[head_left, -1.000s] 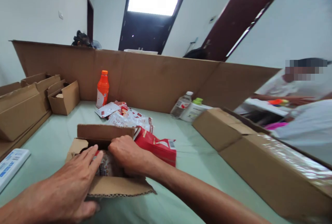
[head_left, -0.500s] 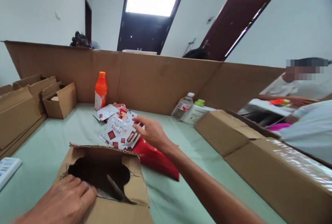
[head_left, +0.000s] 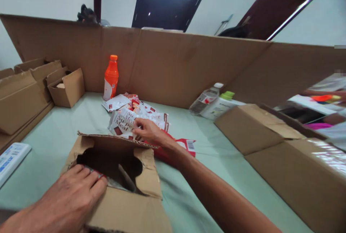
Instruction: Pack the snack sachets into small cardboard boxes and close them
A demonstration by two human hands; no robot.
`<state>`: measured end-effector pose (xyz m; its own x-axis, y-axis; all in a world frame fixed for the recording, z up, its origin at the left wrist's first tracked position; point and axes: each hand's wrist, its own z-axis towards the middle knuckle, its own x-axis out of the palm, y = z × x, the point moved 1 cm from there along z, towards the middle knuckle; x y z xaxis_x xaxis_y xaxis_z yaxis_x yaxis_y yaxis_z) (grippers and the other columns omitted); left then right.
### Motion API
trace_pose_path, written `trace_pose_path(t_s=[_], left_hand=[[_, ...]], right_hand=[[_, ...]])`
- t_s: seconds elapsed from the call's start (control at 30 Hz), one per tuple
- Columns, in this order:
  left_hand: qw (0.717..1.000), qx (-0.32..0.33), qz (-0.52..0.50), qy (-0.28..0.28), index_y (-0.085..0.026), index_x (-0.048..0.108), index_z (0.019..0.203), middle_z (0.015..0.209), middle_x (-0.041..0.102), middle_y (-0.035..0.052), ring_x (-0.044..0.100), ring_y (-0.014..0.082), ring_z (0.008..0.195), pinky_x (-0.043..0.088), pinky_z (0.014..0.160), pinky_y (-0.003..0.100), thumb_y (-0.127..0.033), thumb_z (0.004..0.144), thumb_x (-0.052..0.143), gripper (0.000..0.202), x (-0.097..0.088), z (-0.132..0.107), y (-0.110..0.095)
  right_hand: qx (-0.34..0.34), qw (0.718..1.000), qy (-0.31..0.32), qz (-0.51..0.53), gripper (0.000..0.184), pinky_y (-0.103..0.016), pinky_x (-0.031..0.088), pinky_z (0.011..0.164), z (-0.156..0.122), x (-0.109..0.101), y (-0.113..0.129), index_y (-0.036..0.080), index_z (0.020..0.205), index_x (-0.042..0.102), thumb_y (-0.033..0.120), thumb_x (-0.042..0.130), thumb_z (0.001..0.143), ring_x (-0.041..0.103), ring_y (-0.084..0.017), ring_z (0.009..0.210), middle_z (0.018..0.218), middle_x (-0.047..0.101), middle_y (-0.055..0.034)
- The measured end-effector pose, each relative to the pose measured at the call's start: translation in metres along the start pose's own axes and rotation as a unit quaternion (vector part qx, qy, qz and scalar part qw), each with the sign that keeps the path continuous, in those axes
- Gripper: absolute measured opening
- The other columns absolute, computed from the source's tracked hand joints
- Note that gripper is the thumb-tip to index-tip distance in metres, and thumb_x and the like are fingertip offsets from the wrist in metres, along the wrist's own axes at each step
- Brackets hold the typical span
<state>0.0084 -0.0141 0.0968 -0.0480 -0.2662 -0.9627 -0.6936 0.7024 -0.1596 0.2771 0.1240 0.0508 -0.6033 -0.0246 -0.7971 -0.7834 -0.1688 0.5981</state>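
My left hand (head_left: 72, 189) lies with curled fingers over the near edge of the opening in a cardboard box (head_left: 132, 207). A silvery piece with some red shows under those fingers, inside the dark opening. Beyond the box, my right hand (head_left: 148, 130) pinches a white "Super Meal" packet (head_left: 119, 122) at its right side. Similar white packets (head_left: 158, 117) lie spread behind it, and a smaller white packet (head_left: 116, 102) rests at the back of the pile. Partly under my right wrist is a red packet (head_left: 189, 144) with a barcode.
An orange bottle (head_left: 111, 78) stands behind the packets. Small cardboard boxes (head_left: 72, 89) line the left, above a white-and-blue item (head_left: 13, 157). A clear bottle (head_left: 207, 99) and a green-capped white bottle (head_left: 216, 110) lean near long cardboard boxes (head_left: 248, 128). A cardboard wall (head_left: 167, 67) borders the table; someone's arm shows far right.
My right hand has come lower and nearer and now grips the front packet, which has shifted, uncovering others behind. The view has tilted down. My left hand stays on the box.
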Motion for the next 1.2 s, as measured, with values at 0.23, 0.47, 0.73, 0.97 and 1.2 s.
trace_pose_path(t_s=[0.23,0.47,0.73,0.97,1.2], left_hand=[[0.997,-0.006,0.020,-0.076,-0.016,0.066,0.113,0.103,0.072,0.0117,0.067,0.0325,0.103,0.024,0.120,0.063,-0.015,0.075,0.061,0.038,0.011,-0.003,-0.003],[0.992,-0.009,0.035,-0.120,-0.017,0.062,0.103,0.098,0.071,0.0081,0.067,0.0298,0.101,0.027,0.119,0.057,-0.008,0.069,0.059,0.035,0.022,-0.005,-0.004],[0.988,-0.016,0.027,-0.153,-0.017,0.064,0.104,0.111,0.067,0.0123,0.059,0.0338,0.112,0.039,0.112,0.054,-0.012,0.067,0.065,0.037,0.023,-0.007,-0.004],[0.952,-0.019,0.011,-0.306,-0.018,0.065,0.096,0.149,0.040,0.0167,0.032,0.0421,0.141,0.031,0.115,0.063,-0.008,0.063,0.064,0.034,0.028,-0.014,-0.003],[0.989,-0.030,-0.062,-0.132,-0.020,0.062,0.102,0.110,0.064,0.0087,0.057,0.0310,0.107,0.047,0.102,0.053,-0.009,0.066,0.062,0.038,0.018,-0.012,-0.004]], right_hand=[[-0.145,0.878,-0.383,0.246,0.022,-0.039,0.062,0.062,-0.095,-0.085,0.065,0.028,0.093,0.066,0.032,0.081,0.077,0.070,-0.021,0.069,0.087,0.074,-0.0005],[-0.343,0.875,-0.337,-0.065,0.027,-0.021,0.059,0.059,-0.134,-0.047,0.081,0.027,0.109,0.070,0.007,0.065,0.091,0.072,-0.012,0.064,0.090,0.080,0.0012],[-0.397,0.908,-0.091,-0.098,0.031,-0.022,0.053,0.061,-0.136,-0.018,0.080,0.020,0.102,0.063,-0.001,0.041,0.094,0.068,-0.013,0.065,0.082,0.075,-0.0012],[-0.214,0.958,0.148,-0.121,0.038,-0.024,0.045,0.063,-0.112,0.000,0.076,0.020,0.106,0.067,-0.004,0.050,0.082,0.069,-0.016,0.074,0.090,0.076,-0.0034],[-0.304,0.947,0.095,0.037,0.028,-0.028,0.056,0.081,-0.110,-0.022,0.076,0.022,0.110,0.071,0.012,0.050,0.096,0.073,-0.018,0.095,0.105,0.078,-0.0059]])
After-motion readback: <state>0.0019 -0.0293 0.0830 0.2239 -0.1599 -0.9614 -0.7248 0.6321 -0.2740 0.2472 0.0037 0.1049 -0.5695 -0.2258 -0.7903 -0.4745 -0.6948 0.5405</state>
